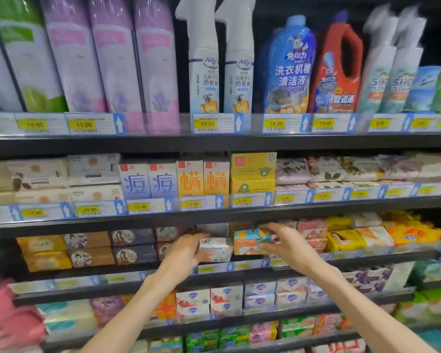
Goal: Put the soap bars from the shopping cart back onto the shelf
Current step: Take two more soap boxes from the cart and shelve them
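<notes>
Two hands: both reach up to the same shelf (341,262), side by side.
Left hand (186,250): its fingers curl round a white soap bar (218,249) with blue words, at the front edge of the shelf.
Right hand (288,244): its fingers and thumb pinch an orange and blue soap bar (250,242), just beside the white one.
Below the hands: two lower shelves full of small soap packs, white, green and pink.
Left of the hands: yellow, brown and dark soap boxes (87,248) in stacks.
Right of the hands: pink and yellow soap packs (346,239), very close to the right hand.
Shelf edge: yellow price tags (206,269) run under the bars.
One shelf up: boxed soaps (173,179) with big blue and orange letters.
Top shelf: tall purple packs (117,59), white spray bottles (222,67), a blue bottle (290,67) and a red bottle (337,70).
</notes>
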